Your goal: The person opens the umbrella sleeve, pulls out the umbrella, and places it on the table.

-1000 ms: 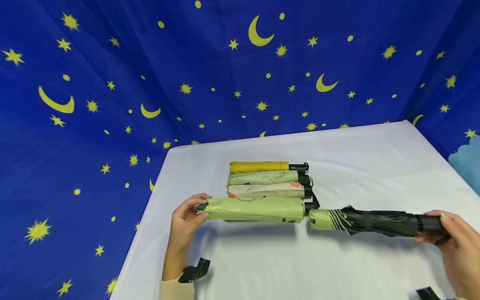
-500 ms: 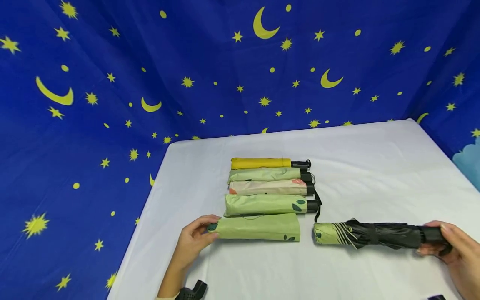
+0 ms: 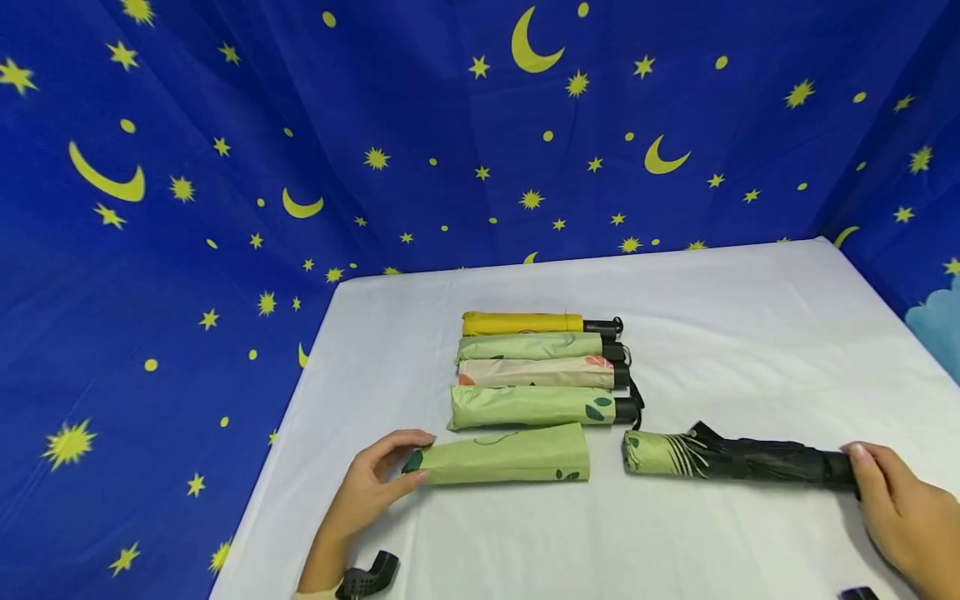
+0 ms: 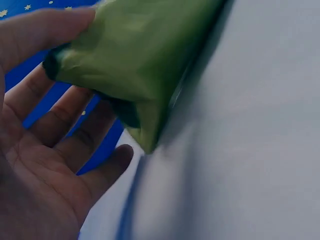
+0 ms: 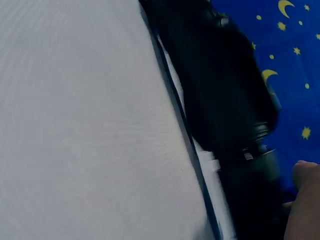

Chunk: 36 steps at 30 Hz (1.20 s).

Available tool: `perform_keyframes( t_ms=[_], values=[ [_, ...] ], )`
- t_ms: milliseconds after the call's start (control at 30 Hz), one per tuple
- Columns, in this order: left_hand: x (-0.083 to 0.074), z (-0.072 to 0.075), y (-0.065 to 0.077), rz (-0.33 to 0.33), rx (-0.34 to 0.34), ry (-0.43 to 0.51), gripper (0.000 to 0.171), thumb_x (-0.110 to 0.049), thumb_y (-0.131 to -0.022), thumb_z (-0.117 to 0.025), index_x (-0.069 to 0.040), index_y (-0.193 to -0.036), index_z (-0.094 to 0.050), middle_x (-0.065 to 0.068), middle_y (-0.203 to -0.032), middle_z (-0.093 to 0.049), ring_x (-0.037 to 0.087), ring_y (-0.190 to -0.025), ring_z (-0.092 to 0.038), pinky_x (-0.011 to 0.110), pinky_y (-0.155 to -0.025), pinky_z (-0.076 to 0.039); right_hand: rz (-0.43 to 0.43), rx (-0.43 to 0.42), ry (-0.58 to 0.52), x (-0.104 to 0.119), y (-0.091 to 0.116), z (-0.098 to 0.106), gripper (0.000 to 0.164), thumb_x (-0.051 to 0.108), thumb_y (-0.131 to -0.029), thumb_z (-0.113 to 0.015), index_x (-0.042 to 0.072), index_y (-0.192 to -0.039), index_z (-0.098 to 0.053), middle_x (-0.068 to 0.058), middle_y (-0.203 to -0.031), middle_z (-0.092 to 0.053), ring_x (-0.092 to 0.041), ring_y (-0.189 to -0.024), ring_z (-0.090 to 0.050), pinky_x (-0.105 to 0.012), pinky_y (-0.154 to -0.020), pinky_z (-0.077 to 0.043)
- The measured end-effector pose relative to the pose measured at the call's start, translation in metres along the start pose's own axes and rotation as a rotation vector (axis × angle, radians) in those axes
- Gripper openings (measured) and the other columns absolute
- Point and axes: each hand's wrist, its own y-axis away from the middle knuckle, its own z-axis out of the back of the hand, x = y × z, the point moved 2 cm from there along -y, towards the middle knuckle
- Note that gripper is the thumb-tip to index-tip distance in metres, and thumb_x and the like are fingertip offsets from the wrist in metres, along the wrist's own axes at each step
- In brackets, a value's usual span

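Note:
My left hand (image 3: 366,485) pinches the dark-green closed end of a light green umbrella sleeve (image 3: 502,457) between thumb and fingers. The sleeve has no handle in it, and its wide end faces right. In the left wrist view the sleeve (image 4: 135,50) slants up, away from the palm. On the right, my right hand (image 3: 903,504) grips a folded umbrella (image 3: 768,460) by its black handle, mostly hidden behind the fingers. Its light green, striped tip points left at the sleeve, a short gap apart. In the right wrist view the umbrella's black fabric (image 5: 220,75) is dark and blurred.
Several sleeved umbrellas lie in a row behind the sleeve: yellow (image 3: 522,323), pale green (image 3: 531,346), cream with pink (image 3: 536,372) and light green (image 3: 532,407). Their black handles point right. A white cloth (image 3: 720,550) covers the table; a blue star-and-moon curtain (image 3: 450,108) stands behind it.
The sleeve has come toward me, off the nearest light green umbrella, and slightly left. My right hand has shifted in over the umbrella's handle, now covering more of it.

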Motion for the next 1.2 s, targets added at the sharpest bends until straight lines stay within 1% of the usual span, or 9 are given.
perform_keyframes(
  t_ms=[67, 167, 333, 433, 533, 667, 833, 1000, 1200],
  values=[
    [-0.005, 0.004, -0.002, -0.011, 0.007, -0.036, 0.045, 0.007, -0.094, -0.069, -0.001, -0.137, -0.059, 0.020, -0.135, -0.060, 0.024, -0.133, -0.052, 0.028, -0.114, -0.039, 0.000, 0.016, 0.039, 0.002, 0.000, 0.000, 0.047, 0.036, -0.111, -0.038, -0.005, -0.124, -0.055, -0.046, -0.112, -0.056, -0.070, -0.099, -0.052, -0.074, -0.079, -0.043],
    [-0.013, 0.011, -0.009, -0.042, -0.018, -0.085, 0.044, 0.008, -0.095, -0.067, -0.002, -0.137, -0.059, 0.018, -0.136, -0.060, 0.022, -0.135, -0.050, 0.027, -0.116, -0.035, 0.015, -0.002, 0.053, 0.008, -0.002, 0.007, 0.049, 0.036, -0.111, -0.038, -0.006, -0.127, -0.054, -0.037, -0.083, -0.062, -0.056, -0.069, -0.060, -0.058, -0.061, -0.049],
    [-0.034, 0.015, -0.031, -0.178, -0.099, -0.137, 0.041, 0.014, -0.093, -0.065, 0.004, -0.132, -0.061, 0.021, -0.129, -0.063, 0.026, -0.128, -0.055, 0.031, -0.114, -0.039, 0.106, -0.139, 0.017, 0.045, -0.015, 0.033, 0.046, 0.031, -0.109, -0.045, -0.009, -0.131, -0.054, -0.005, -0.059, -0.038, -0.016, -0.046, -0.031, -0.029, -0.042, -0.023],
    [-0.044, 0.008, -0.048, -0.214, -0.131, -0.142, 0.037, 0.013, -0.094, -0.065, 0.003, -0.130, -0.063, 0.021, -0.127, -0.064, 0.028, -0.125, -0.057, 0.034, -0.112, -0.041, 0.276, -0.230, -0.015, 0.084, -0.028, 0.044, 0.038, 0.026, -0.103, -0.059, -0.005, -0.124, -0.062, -0.002, -0.059, -0.043, -0.009, -0.047, -0.029, -0.026, -0.041, -0.023],
    [-0.048, -0.006, -0.061, -0.159, -0.173, -0.209, 0.030, -0.002, -0.098, -0.068, -0.006, -0.127, -0.067, 0.010, -0.126, -0.066, 0.023, -0.123, -0.059, 0.035, -0.109, -0.044, 0.471, -0.237, -0.095, 0.126, -0.040, 0.038, 0.027, 0.017, -0.095, -0.070, 0.002, -0.117, -0.070, 0.003, -0.064, -0.052, -0.005, -0.051, -0.035, -0.023, -0.043, -0.028],
    [-0.045, -0.028, -0.072, -0.008, -0.211, -0.371, 0.027, -0.027, -0.100, -0.070, -0.017, -0.126, -0.070, -0.005, -0.127, -0.066, 0.019, -0.121, -0.060, 0.042, -0.105, -0.048, 0.567, -0.007, -0.145, 0.173, -0.049, 0.007, 0.030, 0.021, -0.095, -0.073, 0.008, -0.122, -0.070, 0.005, -0.080, -0.062, -0.008, -0.065, -0.052, -0.025, -0.055, -0.042],
    [-0.031, -0.045, -0.077, 0.194, -0.204, -0.476, 0.037, -0.039, -0.096, -0.073, -0.024, -0.130, -0.069, -0.007, -0.132, -0.060, 0.021, -0.112, -0.063, 0.045, -0.094, -0.053, 0.492, 0.323, -0.105, 0.197, -0.047, -0.036, 0.046, 0.041, -0.102, -0.064, 0.006, -0.132, -0.066, 0.001, -0.096, -0.068, -0.016, -0.081, -0.062, -0.042, -0.066, -0.052],
    [-0.025, -0.043, -0.077, 0.289, -0.201, -0.459, 0.050, -0.037, -0.092, -0.079, -0.022, -0.137, -0.064, 0.000, -0.131, -0.059, 0.019, -0.101, -0.065, 0.038, -0.083, -0.057, 0.480, 0.426, -0.122, 0.201, -0.048, -0.060, 0.053, 0.046, -0.100, -0.064, 0.005, -0.134, -0.064, 0.005, -0.090, -0.064, -0.011, -0.074, -0.057, -0.039, -0.065, -0.049],
    [-0.014, -0.046, -0.079, 0.304, -0.117, -0.488, 0.059, -0.028, -0.091, -0.081, -0.022, -0.145, -0.056, 0.006, -0.089, -0.060, 0.018, -0.074, -0.053, 0.034, -0.066, -0.046, 0.487, 0.482, -0.183, 0.199, -0.054, -0.066, 0.048, 0.040, -0.101, -0.066, 0.006, -0.135, -0.065, -0.007, -0.105, -0.071, -0.024, -0.089, -0.066, -0.048, -0.076, -0.054]
  ],
)
